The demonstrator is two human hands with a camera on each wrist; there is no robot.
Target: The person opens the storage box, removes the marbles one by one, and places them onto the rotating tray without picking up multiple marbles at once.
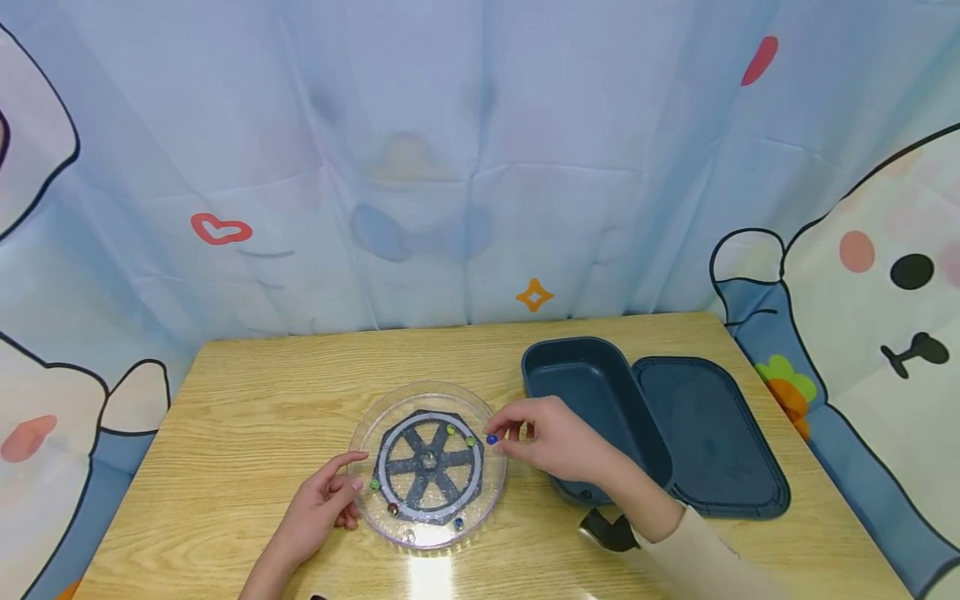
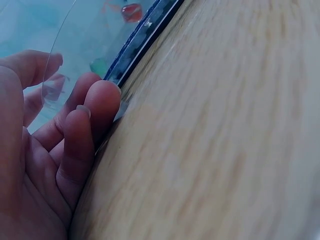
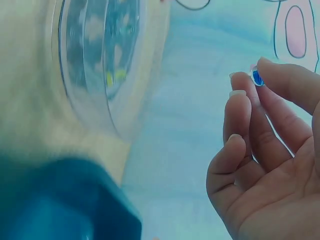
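Note:
A round clear dish (image 1: pixel 491 500) stands on the table, and a dark spoked wheel with a pale ring (image 1: pixel 442 460) shows through its middle. Several small marbles lie in it, among them green marbles (image 1: pixel 374 483), a dark red marble (image 1: pixel 393 508) and a blue one (image 1: pixel 459 524). My left hand (image 1: pixel 318 507) grips the dish's left rim, index finger over the edge, other fingers (image 2: pixel 102 102) curled outside the wall. Above the right rim, my right hand (image 1: pixel 551 437) pinches another blue marble (image 3: pixel 257 76) between thumb and index finger. Its remaining fingers are bent and hold nothing.
A deep dark-blue rectangular pan (image 1: pixel 652 433) stands right of the dish, partly behind my right forearm, its black handle (image 1: pixel 609 533) toward me. Beyond it lies a flat dark-blue lid (image 1: pixel 716 437). A printed curtain (image 1: pixel 420 167) hangs behind the wooden table (image 1: pixel 247 417).

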